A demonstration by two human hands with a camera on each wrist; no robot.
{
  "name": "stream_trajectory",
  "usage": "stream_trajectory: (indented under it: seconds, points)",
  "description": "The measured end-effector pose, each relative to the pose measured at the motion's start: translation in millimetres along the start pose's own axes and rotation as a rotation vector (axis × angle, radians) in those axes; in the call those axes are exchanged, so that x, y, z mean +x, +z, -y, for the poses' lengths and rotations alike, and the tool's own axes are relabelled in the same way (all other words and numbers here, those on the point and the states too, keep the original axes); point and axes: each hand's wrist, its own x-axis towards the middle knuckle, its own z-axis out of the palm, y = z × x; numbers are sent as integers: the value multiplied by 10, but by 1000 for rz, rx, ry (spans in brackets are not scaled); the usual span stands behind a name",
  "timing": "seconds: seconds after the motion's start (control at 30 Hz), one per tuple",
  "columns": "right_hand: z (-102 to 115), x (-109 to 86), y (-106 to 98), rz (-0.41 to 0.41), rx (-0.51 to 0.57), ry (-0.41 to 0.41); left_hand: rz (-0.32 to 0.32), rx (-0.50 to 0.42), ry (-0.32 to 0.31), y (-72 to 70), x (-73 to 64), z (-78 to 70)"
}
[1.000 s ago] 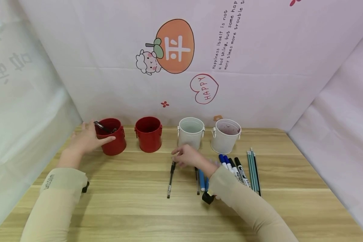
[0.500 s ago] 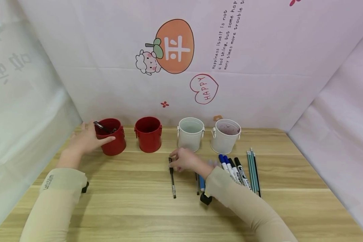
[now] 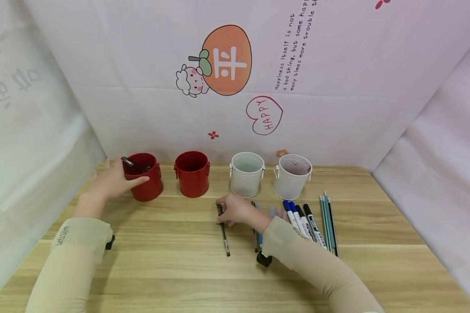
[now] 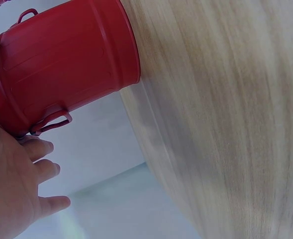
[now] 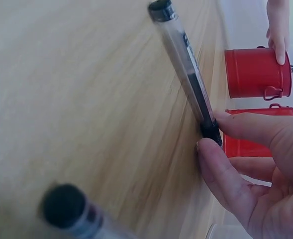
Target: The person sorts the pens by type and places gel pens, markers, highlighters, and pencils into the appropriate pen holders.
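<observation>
My right hand (image 3: 238, 209) pinches a clear black-capped gel pen (image 3: 225, 239) between thumb and fingers near its black grip end. In the right wrist view the pen (image 5: 188, 74) slants away from the fingertips, close over the tabletop. My left hand (image 3: 110, 181) holds the leftmost red bucket (image 3: 149, 190) at its rim, the thumb across the near side and fingers round the left. Inside that bucket a black pen (image 3: 130, 163) leans on the rim. Another black pen (image 3: 255, 237) lies right of my right hand, partly hidden by it.
A second red bucket (image 3: 193, 180) and two white buckets (image 3: 244, 182), (image 3: 290, 184) stand along the back wall. Several markers (image 3: 309, 221) and several green pencils (image 3: 327, 221) lie at the right. Blue pens or markers (image 3: 260, 239) are mostly hidden under my right forearm.
My right hand has come down to the gel pen and taken hold of it near its upper end. The pen's lower end has swung slightly right. The left hand has not moved.
</observation>
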Motion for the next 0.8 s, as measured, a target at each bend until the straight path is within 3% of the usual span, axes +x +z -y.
stream_trajectory:
  seconds: [0.43,0.8]
  points:
    - [48,44,21,10,-27,-2,7,-6,1,-9,-1,2]
    - [46,31,-84,23,68,-42,-1,-2,2,4,3,10]
